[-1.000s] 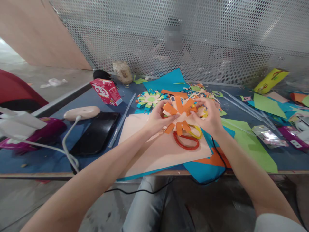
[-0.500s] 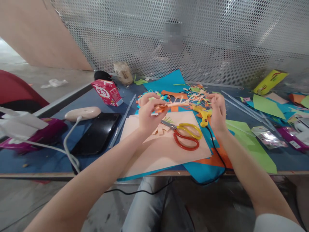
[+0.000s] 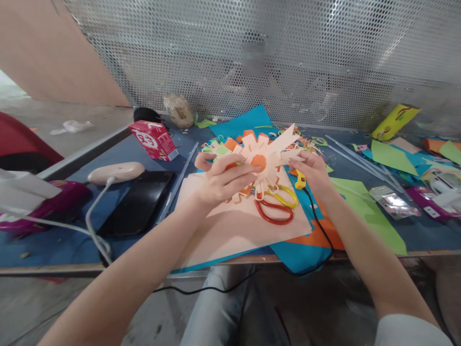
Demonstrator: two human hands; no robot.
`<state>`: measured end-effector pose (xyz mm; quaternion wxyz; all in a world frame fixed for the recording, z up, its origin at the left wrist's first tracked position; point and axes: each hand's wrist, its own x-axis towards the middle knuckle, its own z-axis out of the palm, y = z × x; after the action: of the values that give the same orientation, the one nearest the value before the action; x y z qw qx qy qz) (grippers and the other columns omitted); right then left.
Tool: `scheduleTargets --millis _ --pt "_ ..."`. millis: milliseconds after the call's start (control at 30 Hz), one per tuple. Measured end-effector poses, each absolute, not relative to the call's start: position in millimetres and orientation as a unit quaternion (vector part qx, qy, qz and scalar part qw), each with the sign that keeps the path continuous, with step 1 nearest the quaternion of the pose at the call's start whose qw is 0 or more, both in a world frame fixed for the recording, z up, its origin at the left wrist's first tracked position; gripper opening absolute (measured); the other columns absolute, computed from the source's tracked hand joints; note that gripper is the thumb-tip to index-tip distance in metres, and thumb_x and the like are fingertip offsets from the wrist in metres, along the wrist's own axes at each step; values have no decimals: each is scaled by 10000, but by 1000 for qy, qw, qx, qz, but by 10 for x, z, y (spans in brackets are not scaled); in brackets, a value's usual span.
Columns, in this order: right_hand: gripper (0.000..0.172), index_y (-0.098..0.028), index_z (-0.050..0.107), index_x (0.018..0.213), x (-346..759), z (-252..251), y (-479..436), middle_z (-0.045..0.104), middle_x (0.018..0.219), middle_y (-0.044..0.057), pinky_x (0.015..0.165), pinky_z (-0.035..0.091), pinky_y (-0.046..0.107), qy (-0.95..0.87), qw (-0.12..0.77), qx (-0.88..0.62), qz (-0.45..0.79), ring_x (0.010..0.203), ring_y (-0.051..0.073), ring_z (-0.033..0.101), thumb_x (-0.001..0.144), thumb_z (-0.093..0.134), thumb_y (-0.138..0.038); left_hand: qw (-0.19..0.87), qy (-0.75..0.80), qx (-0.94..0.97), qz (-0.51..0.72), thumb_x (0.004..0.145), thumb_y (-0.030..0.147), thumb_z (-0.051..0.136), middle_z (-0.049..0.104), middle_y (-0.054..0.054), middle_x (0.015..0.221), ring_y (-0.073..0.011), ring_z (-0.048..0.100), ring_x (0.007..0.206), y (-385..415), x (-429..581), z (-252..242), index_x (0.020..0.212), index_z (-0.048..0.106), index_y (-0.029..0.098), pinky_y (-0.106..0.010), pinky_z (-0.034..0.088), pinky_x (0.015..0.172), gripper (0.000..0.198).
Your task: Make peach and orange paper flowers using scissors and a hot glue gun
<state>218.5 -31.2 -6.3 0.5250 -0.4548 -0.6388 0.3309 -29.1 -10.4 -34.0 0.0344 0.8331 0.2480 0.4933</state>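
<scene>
A paper flower (image 3: 271,166) with pale peach petals and an orange round centre is held up over the table, its face toward me. My left hand (image 3: 224,175) grips it from the left, fingers reaching across toward the orange centre. My right hand (image 3: 310,168) pinches a pale strip at the flower's right side. Just below are scissors (image 3: 275,214) with one red and one yellow handle; the flower and my left hand hide their blades. A yellow glue gun (image 3: 300,180) lies by my right hand, partly covered.
Peach sheets (image 3: 230,235) lie over blue and orange paper in front of me. To the left are a black phone (image 3: 139,204), a white device with a cable (image 3: 115,172) and a red box (image 3: 154,140). Green paper (image 3: 367,211) and a blister pack (image 3: 392,203) lie right.
The flower has turned from edge-on to facing me, showing its orange centre. My right hand has moved left and lower, now pinching its right side. The view has shifted slightly.
</scene>
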Motion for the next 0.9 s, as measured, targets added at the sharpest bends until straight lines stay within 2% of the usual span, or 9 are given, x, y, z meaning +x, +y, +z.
scheduleTargets --millis 100,167,267,333,433,533,700,767,900 --pt "303 -223 541 832 2261 -124 -259 592 832 20 651 472 315 -642 572 -445 252 719 151 556 739 599 -505 -75 239 803 542 806 316 574 675 36 907 -214 477 988 -109 -248 -340 712 662 351 -434 279 955 133" --pt "337 -248 506 995 2310 -103 -283 569 1026 55 754 475 369 -646 599 -457 124 879 186 557 761 587 -476 -135 258 773 564 805 354 569 652 21 941 -225 445 1018 -112 -213 -333 668 655 333 -439 248 963 163" --pt "457 -261 478 1137 2332 19 -405 490 1220 99 929 385 466 -684 573 -444 -83 1145 270 456 745 628 -442 -130 297 757 568 756 425 626 609 -17 977 -239 418 1032 -116 -169 -319 694 650 302 -433 249 951 140" --pt "507 -273 477 1184 2302 97 -488 492 1259 96 992 307 498 -740 513 -415 -131 1210 302 408 734 653 -427 -105 294 767 560 754 441 629 586 -22 981 -231 410 1023 -125 -147 -312 725 647 298 -419 248 952 147" --pt "391 -288 545 1094 2228 124 -538 617 1081 56 929 351 463 -791 445 -406 -109 1062 270 508 739 659 -408 -73 266 787 552 769 451 617 561 -12 988 -216 400 1020 -154 -115 -309 745 649 312 -397 224 974 144" --pt "304 -279 576 1011 2182 77 -516 643 939 38 857 388 420 -789 440 -419 -86 935 232 550 744 656 -401 -46 275 794 540 746 473 639 545 -14 1018 -216 394 1046 -187 -85 -296 781 659 322 -383 228 987 157" --pt "261 -263 600 952 2196 45 -479 600 1008 54 904 378 438 -785 475 -396 -29 1012 234 540 740 654 -405 -18 207 835 509 793 366 610 570 -11 1101 -226 396 1104 -208 -57 -205 674 685 314 -407 251 996 149" --pt "256 -249 589 894 2204 53 -469 602 979 46 899 401 419 -786 486 -381 33 986 219 557 719 673 -417 6 186 847 498 806 333 592 572 -10 1133 -227 411 1106 -217 -47 -154 629 692 310 -419 270 996 205" --pt "364 -230 531 882 2195 94 -467 598 804 -1 702 480 304 -748 491 -376 240 749 148 580 653 717 -444 134 189 844 484 769 370 633 576 -40 1150 -233 473 1085 -245 -30 -83 587 690 270 -425 341 976 216"
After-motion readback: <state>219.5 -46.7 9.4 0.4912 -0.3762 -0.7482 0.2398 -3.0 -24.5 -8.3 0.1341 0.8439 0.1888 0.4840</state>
